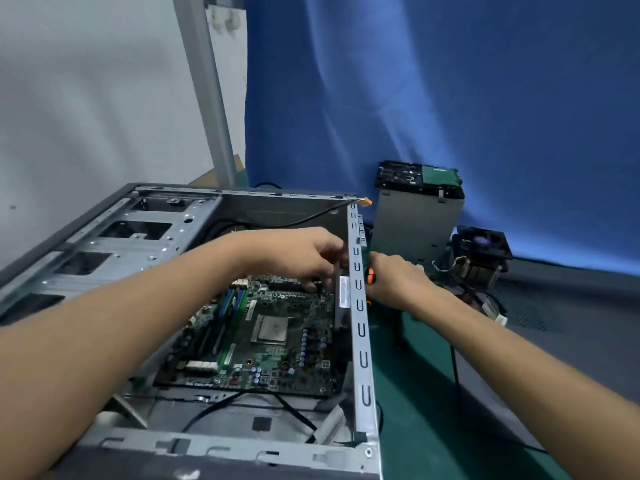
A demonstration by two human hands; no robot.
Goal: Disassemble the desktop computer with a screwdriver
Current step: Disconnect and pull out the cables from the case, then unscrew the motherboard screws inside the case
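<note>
Feed's soft, so I can't read the white sticker (pixel 344 291) inside the computer case (pixel 362 344). The case lies open on the green mat (pixel 415 393). My right hand (pixel 394 282) grips the orange-and-black screwdriver (pixel 370 276) just outside the case. My left hand (pixel 298 258) curls down above the motherboard (pixel 277 341), can't tell if it's pinching anything.
</note>
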